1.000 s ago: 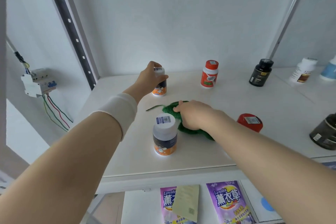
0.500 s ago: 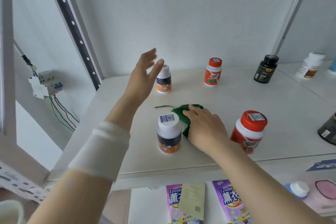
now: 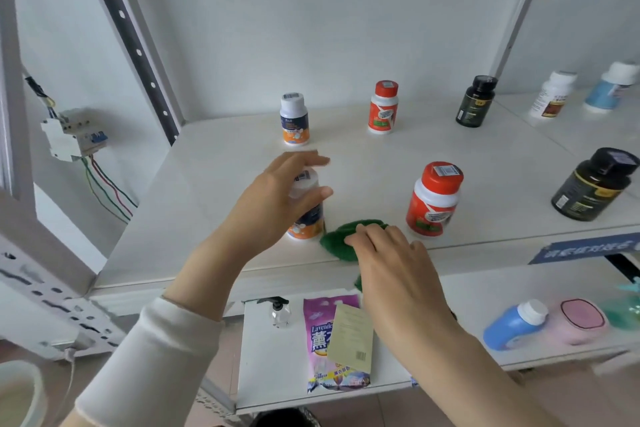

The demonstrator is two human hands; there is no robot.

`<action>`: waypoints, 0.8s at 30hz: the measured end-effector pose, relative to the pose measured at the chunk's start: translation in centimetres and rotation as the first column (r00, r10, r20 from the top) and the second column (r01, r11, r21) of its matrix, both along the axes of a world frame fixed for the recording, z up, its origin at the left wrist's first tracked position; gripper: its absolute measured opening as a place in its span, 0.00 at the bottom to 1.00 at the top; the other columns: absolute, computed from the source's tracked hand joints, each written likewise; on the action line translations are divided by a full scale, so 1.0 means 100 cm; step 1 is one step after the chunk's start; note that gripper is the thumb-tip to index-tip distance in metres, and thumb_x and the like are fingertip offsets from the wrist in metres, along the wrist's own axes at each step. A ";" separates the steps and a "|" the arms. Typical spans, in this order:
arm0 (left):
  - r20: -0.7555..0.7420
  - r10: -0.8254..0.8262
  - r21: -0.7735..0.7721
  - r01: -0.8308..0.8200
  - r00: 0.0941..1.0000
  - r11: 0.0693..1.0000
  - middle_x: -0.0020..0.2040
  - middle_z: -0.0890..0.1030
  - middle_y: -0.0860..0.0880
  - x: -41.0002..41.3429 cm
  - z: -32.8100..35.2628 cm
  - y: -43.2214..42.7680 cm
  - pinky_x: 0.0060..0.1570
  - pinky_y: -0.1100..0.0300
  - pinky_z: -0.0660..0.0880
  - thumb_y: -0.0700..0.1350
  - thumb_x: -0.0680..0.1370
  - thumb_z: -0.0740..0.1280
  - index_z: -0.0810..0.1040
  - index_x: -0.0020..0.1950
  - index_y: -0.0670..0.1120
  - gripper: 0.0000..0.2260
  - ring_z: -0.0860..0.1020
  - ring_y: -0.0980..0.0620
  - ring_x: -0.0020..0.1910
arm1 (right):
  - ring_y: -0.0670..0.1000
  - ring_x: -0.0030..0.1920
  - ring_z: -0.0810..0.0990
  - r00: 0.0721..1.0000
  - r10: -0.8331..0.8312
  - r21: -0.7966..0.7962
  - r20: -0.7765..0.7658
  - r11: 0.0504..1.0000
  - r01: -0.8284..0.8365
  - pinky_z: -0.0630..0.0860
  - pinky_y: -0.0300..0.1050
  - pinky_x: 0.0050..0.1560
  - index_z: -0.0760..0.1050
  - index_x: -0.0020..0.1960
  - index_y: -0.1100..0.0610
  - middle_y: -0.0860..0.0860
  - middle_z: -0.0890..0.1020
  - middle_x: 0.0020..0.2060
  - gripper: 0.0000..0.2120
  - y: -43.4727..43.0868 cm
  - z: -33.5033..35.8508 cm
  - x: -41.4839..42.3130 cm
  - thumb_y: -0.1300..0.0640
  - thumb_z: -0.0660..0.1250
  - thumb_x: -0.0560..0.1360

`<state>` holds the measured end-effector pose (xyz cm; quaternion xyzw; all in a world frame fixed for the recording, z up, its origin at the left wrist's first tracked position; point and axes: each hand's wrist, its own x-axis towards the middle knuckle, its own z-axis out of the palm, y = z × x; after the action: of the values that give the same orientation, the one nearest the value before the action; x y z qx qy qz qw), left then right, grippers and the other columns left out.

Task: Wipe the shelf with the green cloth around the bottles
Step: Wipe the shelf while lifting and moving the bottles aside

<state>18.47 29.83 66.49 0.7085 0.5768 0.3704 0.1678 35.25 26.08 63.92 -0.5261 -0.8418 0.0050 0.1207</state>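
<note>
The white shelf (image 3: 381, 163) carries several bottles. At its front edge lies the green cloth (image 3: 337, 241), with my right hand (image 3: 391, 263) pressed flat on it and covering its right part. Just left of the cloth stands a white-capped bottle with a navy and orange label (image 3: 308, 218). My left hand (image 3: 273, 198) is wrapped around its upper part, fingers behind the cap and thumb across the front. A big red-capped bottle (image 3: 434, 199) stands just right of the cloth. At the back stand a second white-capped bottle (image 3: 294, 118) and a smaller red-capped one (image 3: 383, 107).
Black bottles stand at the back right (image 3: 476, 100) and near right (image 3: 594, 184). A lower shelf holds a lavender pack (image 3: 322, 340), a small spray bottle (image 3: 280, 314) and a blue bottle (image 3: 514, 326). A circuit breaker with loose wires (image 3: 72, 135) hangs at the left beside the perforated post (image 3: 131, 42).
My left hand let go of the back white-capped bottle, lifted, then came down around the near one. My right hand slid the cloth toward the shelf's front edge.
</note>
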 end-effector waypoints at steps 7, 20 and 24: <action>0.030 -0.028 0.357 0.015 0.999 0.934 0.61 0.72 0.61 0.056 0.039 -0.010 0.59 0.77 0.63 0.53 0.76 0.62 0.71 0.63 0.51 0.17 0.69 0.67 0.60 | 0.47 0.48 0.76 0.883 -0.104 -0.322 -0.458 0.945 -0.056 0.73 0.32 0.44 0.73 0.61 0.46 0.48 0.79 0.52 0.22 -0.012 0.025 0.056 0.66 0.56 0.75; 0.225 0.076 -0.040 -0.069 0.971 0.997 0.61 0.76 0.54 0.156 -0.005 0.028 0.58 0.64 0.73 0.50 0.72 0.68 0.69 0.63 0.51 0.20 0.77 0.56 0.57 | 0.53 0.55 0.76 0.806 -0.259 -0.153 -0.532 0.966 0.210 0.70 0.38 0.48 0.70 0.67 0.52 0.52 0.78 0.59 0.20 0.100 0.023 0.174 0.65 0.55 0.78; 0.350 0.089 -0.068 -0.070 0.932 0.995 0.50 0.81 0.57 0.162 -0.013 0.030 0.52 0.62 0.77 0.47 0.72 0.68 0.69 0.54 0.56 0.13 0.80 0.61 0.49 | 0.53 0.75 0.57 0.954 -0.132 -0.132 -0.270 0.986 0.099 0.55 0.47 0.73 0.63 0.72 0.57 0.52 0.63 0.73 0.21 0.130 -0.007 0.163 0.64 0.55 0.79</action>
<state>34.67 32.81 65.16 0.6018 0.5755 0.4821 0.2724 51.60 39.07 63.17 -0.5748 -0.7825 0.1207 0.2066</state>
